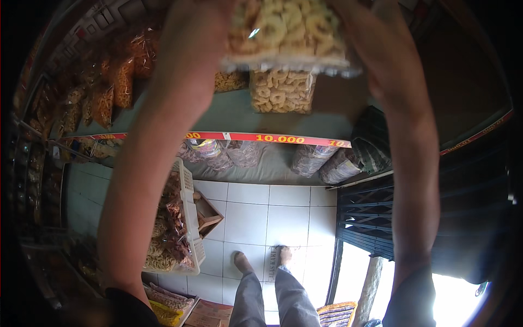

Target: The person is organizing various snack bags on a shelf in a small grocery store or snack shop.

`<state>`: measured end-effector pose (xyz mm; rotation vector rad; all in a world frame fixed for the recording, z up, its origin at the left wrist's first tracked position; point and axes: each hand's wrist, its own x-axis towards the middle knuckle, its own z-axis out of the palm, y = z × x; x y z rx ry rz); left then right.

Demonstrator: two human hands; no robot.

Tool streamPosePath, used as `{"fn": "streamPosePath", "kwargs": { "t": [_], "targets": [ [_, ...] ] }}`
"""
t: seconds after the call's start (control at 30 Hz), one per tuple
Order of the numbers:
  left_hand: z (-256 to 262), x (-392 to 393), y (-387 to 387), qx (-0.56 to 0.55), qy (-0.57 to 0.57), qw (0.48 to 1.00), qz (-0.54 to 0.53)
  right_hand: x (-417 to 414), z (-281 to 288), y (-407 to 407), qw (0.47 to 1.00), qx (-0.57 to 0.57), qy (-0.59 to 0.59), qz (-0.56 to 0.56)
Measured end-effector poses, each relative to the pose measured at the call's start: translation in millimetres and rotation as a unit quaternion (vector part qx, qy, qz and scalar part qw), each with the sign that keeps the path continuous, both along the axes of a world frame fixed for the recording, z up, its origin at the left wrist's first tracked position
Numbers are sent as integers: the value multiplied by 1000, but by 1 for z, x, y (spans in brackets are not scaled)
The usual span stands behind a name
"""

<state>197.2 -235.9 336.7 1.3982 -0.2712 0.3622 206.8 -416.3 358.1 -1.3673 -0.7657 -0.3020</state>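
Note:
A clear plastic bag of pale ring-shaped snacks [290,30] is raised at the top middle of the view, between my two forearms. My left hand [208,8] is at its left side and my right hand [351,6] at its right side; both are blurred and cut by the top edge, so the fingers do not show. Below and behind it, a second bag of ring snacks [282,92] stands on the green shelf [229,116]. Another snack bag [231,81] lies at its left, partly hidden.
Bags of orange snacks [124,83] fill the left of the shelf. Under its red price strip [280,138] stand wrapped packs [312,159]. A white plastic crate [198,249] of bagged snacks is at lower left beside a wooden box [212,216]. A dark folding metal gate [363,220] is at right.

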Motion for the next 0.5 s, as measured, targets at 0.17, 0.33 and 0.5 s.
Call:
{"fn": "streamPosePath", "kwargs": {
  "t": [0.17,0.33,0.5],
  "targets": [
    [20,24,-19,0,-39,994,100,42,30,-2,989,-59,135,2],
    [30,58,-7,121,-13,992,32,90,24,-15,975,-22,174,133],
    [22,72,-5,207,44,972,107,85,22,6,950,-195,212,-121]
  ]
}}
